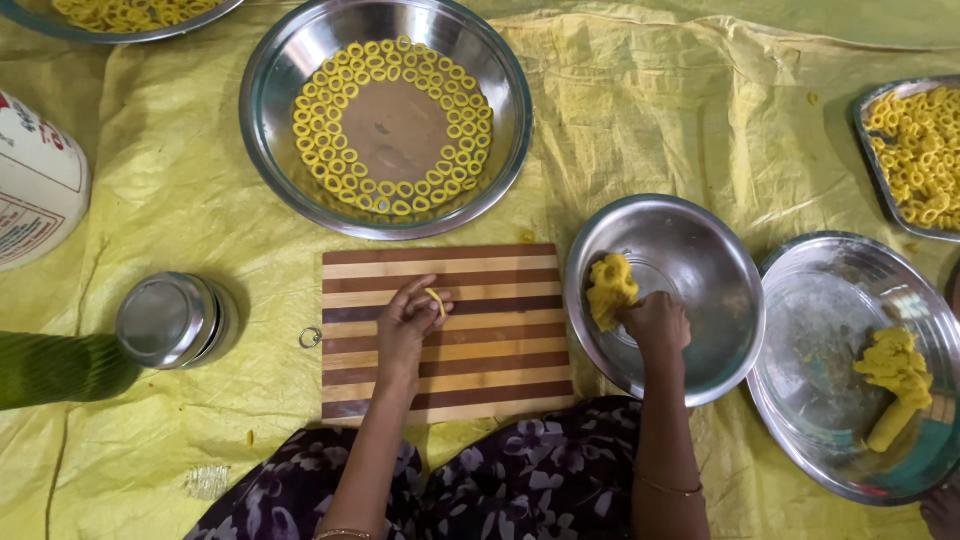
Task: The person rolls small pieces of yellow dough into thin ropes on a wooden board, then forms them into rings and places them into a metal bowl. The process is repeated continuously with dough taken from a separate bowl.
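Lap: floral dark cloth (540, 480) at the bottom edge, both forearms reaching out over it.
Left hand: left hand (408, 322) rests on the striped wooden board (450, 390), fingers curled in, pinching one small dough ring (436, 301) between thumb and fingertips.
Right hand: right hand (656, 322) is inside the small steel bowl (720, 300), fingers closed on the yellow dough lump (611, 289) that leans against the bowl's left wall.
Board: one board, its right edge just beside the small bowl; its lower half is bare.
Beside the board: one steel tumbler (175, 320) lies on its side to the left, near a green object (55, 368) at the frame's left edge; a small metal ring (309, 338) sits by the board's left edge.
Right side: one wide steel plate (830, 300), touching or overlapping the small bowl, holds a second piece of dough (893, 375).
Farther out: one large steel basin (290, 60) just past the board's top edge, dough rings (330, 130) lining its floor in a circle, the centre bare.
Far edges: two more ring-filled trays, one (870, 110) at the right, one (130, 35) at the top left; a white container (35, 180) at the left.
Ground: yellow sheet (650, 120) with open room between basin and right tray.
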